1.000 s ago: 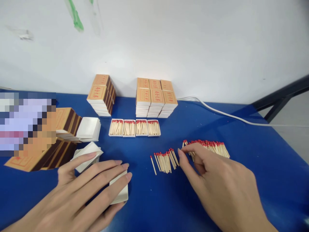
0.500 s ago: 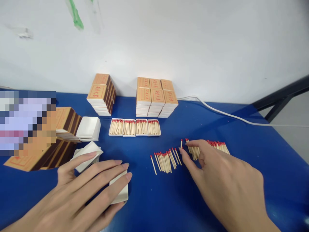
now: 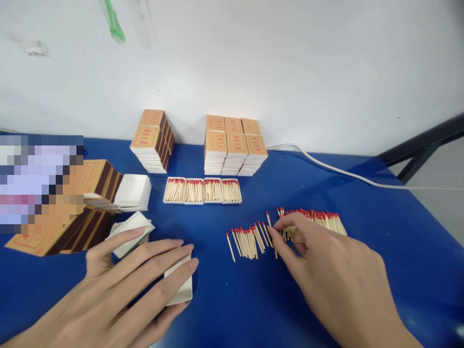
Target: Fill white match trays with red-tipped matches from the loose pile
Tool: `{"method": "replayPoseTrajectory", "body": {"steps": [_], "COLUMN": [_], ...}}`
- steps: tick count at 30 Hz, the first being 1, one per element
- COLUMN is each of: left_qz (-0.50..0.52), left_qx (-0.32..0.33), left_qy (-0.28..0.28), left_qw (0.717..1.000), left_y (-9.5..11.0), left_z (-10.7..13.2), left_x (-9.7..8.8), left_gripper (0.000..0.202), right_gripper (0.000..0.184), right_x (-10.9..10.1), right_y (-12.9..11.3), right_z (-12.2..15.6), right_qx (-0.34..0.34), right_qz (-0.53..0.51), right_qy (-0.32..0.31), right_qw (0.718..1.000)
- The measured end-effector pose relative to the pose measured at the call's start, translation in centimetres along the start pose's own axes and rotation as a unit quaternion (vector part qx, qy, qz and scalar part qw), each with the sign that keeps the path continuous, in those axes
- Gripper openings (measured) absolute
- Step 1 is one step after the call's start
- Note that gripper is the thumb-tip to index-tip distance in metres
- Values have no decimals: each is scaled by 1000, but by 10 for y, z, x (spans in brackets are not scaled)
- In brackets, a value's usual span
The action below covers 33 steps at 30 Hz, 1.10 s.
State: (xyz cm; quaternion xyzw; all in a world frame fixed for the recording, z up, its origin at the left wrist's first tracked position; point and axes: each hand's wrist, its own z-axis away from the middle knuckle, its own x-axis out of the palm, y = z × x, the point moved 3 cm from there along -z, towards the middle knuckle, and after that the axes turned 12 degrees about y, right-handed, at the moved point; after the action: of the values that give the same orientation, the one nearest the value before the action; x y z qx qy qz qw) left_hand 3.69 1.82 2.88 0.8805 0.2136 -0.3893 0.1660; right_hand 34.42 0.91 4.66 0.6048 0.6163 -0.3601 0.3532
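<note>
My left hand [image 3: 145, 285] lies over a white matchbox tray [image 3: 183, 285] on the blue table, its fingers across the tray and thumb at the near edge. A pinch of my right thumb and forefinger holds a single match [image 3: 268, 219], red head up. Just left of my right hand [image 3: 326, 266] is a loose row of matches [image 3: 248, 243]. Behind its fingers lies a larger pile of matches [image 3: 331, 221], partly hidden. White trays [image 3: 130, 234] lie beyond my left forefinger.
Several trays full of matches [image 3: 194, 191] stand in a row. Behind them are stacked matchboxes [image 3: 235, 145] and another matchbox stack [image 3: 148, 140]. More matchboxes [image 3: 96, 179] and stacked white trays [image 3: 133, 191] are at left. A white cable [image 3: 337, 171] crosses the back right.
My right hand has shifted slightly left, bringing the pinched match toward the loose row's right end. The left hand and its tray have stayed still.
</note>
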Motion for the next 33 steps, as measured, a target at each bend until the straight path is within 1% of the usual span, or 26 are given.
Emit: {"method": "replayPoseTrajectory", "body": {"steps": [6, 8, 13, 15, 17, 19, 21, 24, 26, 30, 33], "left_qz": [3, 3, 12, 14, 10, 5, 2, -1, 0, 4, 1], "left_qx": [-5, -2, 0, 1, 14, 30, 46, 44, 41, 46, 41], "left_qy": [1, 5, -8, -14, -21, -24, -29, -37, -31, -25, -24], "left_qw": [1000, 1000, 1000, 1000, 1000, 999, 998, 998, 999, 999, 999], "left_y": [-1, -1, -1, -2, -3, -5, -6, -6, -6, -5, -5], "left_z": [2, 2, 4, 5, 4, 4, 3, 3, 3, 1, -1], "left_x": [1, 1, 1, 1, -1, -2, -3, -3, -2, -2, -1], "left_gripper": [32, 32, 34, 36, 37, 37, 39, 42, 40, 38, 38], "right_gripper": [32, 34, 39, 40, 41, 40, 37, 32, 30, 29, 30], "right_x": [-1, -3, -10, -12, -14, -13, -12, -9, -8, -4, -2], "right_y": [-2, -3, 1, 4, 6, 7, 7, 6, 5, 3, -2], "right_z": [0, -1, -7, -9, -9, -8, -5, -3, -2, -5, -6], "right_qx": [6, 1, -17, -17, -15, -27, -40, -51, -45, -25, -19], "right_qz": [-32, -47, -87, -88, -68, -49, -49, -65, -57, -31, -56], "right_qy": [-9, -12, -25, -16, -3, -1, -13, -33, -33, -9, -6], "right_qw": [999, 999, 996, 996, 998, 998, 998, 996, 997, 999, 998]}}
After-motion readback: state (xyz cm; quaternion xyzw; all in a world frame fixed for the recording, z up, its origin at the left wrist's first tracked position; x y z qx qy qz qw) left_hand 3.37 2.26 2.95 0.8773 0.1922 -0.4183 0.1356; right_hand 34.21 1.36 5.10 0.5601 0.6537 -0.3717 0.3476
